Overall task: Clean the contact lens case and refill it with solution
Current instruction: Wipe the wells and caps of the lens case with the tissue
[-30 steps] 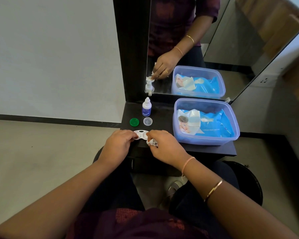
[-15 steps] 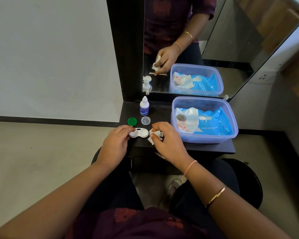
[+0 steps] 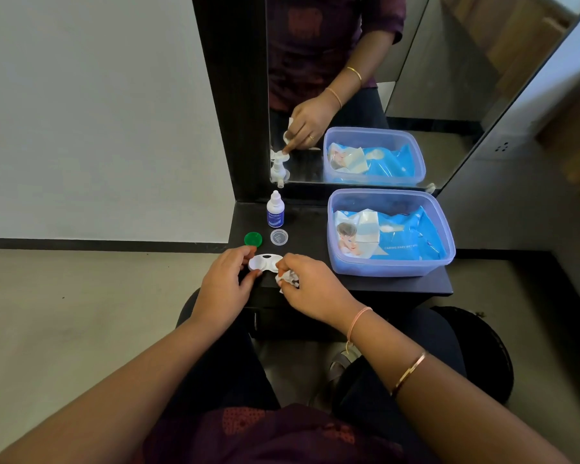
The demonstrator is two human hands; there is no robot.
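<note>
Left hand (image 3: pixel 225 286): thumb and forefinger pinched the left end of the case (image 3: pixel 263 262), other fingers loosely curled. Right hand (image 3: pixel 310 286): fingers closed round a crumpled wipe (image 3: pixel 287 279), fingertips at the case's right well (actual contact hidden by the fingers).

Case lay open on the shelf (image 3: pixel 308 236), close to its front edge, both wells uncapped. Green cap (image 3: pixel 253 238) and clear cap (image 3: pixel 279 237) sat just behind it; bottle (image 3: pixel 275 211) stood upright behind those, untouched. Tub (image 3: pixel 382 267) of wipes to the right.

Risks, as judged:
- The pinch held one end only. A hard push with the wipe could pivot the case or skid it off the front edge.
- The wad was bulky for the well, so it might miss the bottom or leave lint.
- A reach for the bottle passes over the loose caps and could knock one off the shelf.
- Refill not begun; any damp left in the wells would dilute the solution.
</note>
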